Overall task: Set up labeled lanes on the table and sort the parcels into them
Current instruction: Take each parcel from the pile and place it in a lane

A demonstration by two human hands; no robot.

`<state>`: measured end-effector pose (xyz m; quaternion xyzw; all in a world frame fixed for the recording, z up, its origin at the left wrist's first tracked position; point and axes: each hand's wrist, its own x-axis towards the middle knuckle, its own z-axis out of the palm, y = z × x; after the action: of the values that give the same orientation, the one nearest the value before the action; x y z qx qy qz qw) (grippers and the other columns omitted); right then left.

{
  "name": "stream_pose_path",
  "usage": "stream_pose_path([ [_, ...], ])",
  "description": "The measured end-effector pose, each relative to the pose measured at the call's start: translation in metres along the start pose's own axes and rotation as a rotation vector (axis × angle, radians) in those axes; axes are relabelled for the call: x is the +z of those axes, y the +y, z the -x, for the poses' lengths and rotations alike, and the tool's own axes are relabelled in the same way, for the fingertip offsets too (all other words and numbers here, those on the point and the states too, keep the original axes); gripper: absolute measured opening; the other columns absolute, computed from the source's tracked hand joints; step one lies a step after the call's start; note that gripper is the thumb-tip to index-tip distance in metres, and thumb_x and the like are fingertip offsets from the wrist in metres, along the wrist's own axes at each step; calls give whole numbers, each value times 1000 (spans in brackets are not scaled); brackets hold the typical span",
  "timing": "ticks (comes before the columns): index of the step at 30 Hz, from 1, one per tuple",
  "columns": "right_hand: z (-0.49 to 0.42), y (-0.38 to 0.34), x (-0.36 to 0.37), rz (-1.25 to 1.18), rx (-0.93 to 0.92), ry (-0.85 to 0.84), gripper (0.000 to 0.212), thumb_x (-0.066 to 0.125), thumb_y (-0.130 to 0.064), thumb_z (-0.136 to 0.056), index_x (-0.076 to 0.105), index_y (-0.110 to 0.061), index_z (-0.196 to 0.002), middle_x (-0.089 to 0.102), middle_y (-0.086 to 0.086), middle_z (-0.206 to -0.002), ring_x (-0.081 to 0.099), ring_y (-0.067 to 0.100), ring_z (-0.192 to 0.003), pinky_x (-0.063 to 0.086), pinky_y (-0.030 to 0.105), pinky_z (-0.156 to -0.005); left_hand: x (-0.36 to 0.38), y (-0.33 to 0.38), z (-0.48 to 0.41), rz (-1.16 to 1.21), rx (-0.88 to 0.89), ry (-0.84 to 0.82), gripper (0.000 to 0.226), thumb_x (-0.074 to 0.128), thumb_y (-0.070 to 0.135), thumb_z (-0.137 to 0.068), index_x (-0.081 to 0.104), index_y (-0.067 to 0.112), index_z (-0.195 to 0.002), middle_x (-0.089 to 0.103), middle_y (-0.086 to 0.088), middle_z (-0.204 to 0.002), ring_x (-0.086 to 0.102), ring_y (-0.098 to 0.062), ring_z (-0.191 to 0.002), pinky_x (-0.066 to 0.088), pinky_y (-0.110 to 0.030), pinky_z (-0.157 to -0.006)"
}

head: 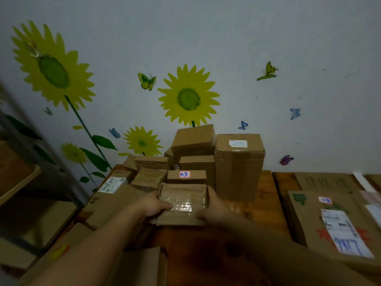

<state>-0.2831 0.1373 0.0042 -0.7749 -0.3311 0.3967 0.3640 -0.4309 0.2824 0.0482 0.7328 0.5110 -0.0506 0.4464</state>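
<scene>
Parcel (182,200) gripped at wooden table (208,246); sunflower wall (257,38) behind.

Blue handwritten digits, seemingly 9817, are showing on the white shipping label (348,234) of the flat carton (307,221) at four o'clock. At three o'clock, a cardboard sign (323,181) is carrying the handwritten characters 待处理. At twelve, a red-edged sticker (184,174) on a small box (196,178) is bearing two blue characters, too blurred to read.

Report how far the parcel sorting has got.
Done: a handwritten cardboard sign lies on the table, right side. In hand: left hand and right hand grip a small taped parcel. Left: the stack of boxes by the wall is unsorted.
</scene>
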Motion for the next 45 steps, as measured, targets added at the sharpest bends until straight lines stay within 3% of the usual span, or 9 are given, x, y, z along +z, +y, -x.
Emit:
stream_pose_path([
  [4, 32, 9, 14, -154, 20, 42, 80, 72, -33, -83, 24, -24, -147, 53, -10, -114, 48, -2, -85, 42, 4, -56, 11, -12, 24, 157, -17, -93, 55, 49, 62, -86, 46, 22, -124, 57, -10, -118, 56, -28, -104, 49, -42, -88],
  [7, 57, 9, 26, -223, 173, 55, 58, 52, -51, -92, 30, -31, -142, 56, -6, -105, 58, 8, -87, 48, 22, -66, 23, -31, 46, 233, -89, -187, 56, 27, 69, -89, 52, 26, -116, 59, -10, -111, 57, -32, -102, 53, -40, -73],
  [9, 72, 15, 37, -169, 221, 135, 49, 42, -48, -97, 34, -27, -140, 59, -2, -105, 61, 13, -90, 51, 29, -71, 36, -45, 57, 225, -72, -198, 46, 32, 59, -94, 52, 24, -117, 59, -7, -110, 58, -27, -98, 56, -39, -70],
  [15, 127, 39, 66, -228, 368, 244, 45, 57, -23, -94, 43, -12, -136, 60, 9, -125, 59, 26, -111, 49, 40, -96, 73, -77, 87, 201, -64, -199, 38, 55, 27, -92, 41, 17, -126, 51, -8, -124, 51, -24, -101, 51, -37, -74],
  [21, 179, 55, 72, -207, 336, 333, 54, 63, -5, -86, 45, -9, -136, 60, 10, -127, 58, 27, -114, 46, 36, -99, 103, -95, 118, 328, -45, -314, 27, 57, 15, -91, 45, 22, -113, 53, -1, -104, 52, -19, -88, 48, -36, -69],
  [30, 246, 73, 39, -270, 229, 496, 44, 60, -11, -90, 51, -16, -132, 61, 4, -126, 57, 20, -111, 46, 27, -84, 142, -70, 171, 336, 121, -286, 41, 60, 17, -89, 46, 23, -126, 58, 2, -105, 56, -20, -96, 49, -34, -70],
  [35, 293, 93, -2, -270, 161, 628, 56, 64, -16, -89, 40, -21, -139, 48, 6, -137, 49, 25, -122, 47, 44, -99, 186, -38, 211, 376, 345, -211, 61, 65, 7, -84, 39, 19, -138, 54, -3, -128, 51, -12, -99, 44, -24, -79],
  [41, 377, 140, -65, -280, 23, 762, 61, 76, -19, -78, 41, -22, -128, 50, 1, -128, 52, 14, -109, 52, 38, -92, 265, 7, 272, 358, 508, -193, 65, 69, 0, -79, 36, 17, -131, 46, 19, -94, 50, -2, -87, 44, -12, -62],
  [45, 431, 182, -105, -301, 5, 831, 59, 79, -24, -76, 41, -26, -122, 50, -2, -123, 54, 16, -110, 53, 44, -90, 327, 40, 308, 342, 584, -229, 65, 69, -3, -77, 35, 16, -130, 51, 12, -100, 52, -10, -98, 48, -20, -71],
])
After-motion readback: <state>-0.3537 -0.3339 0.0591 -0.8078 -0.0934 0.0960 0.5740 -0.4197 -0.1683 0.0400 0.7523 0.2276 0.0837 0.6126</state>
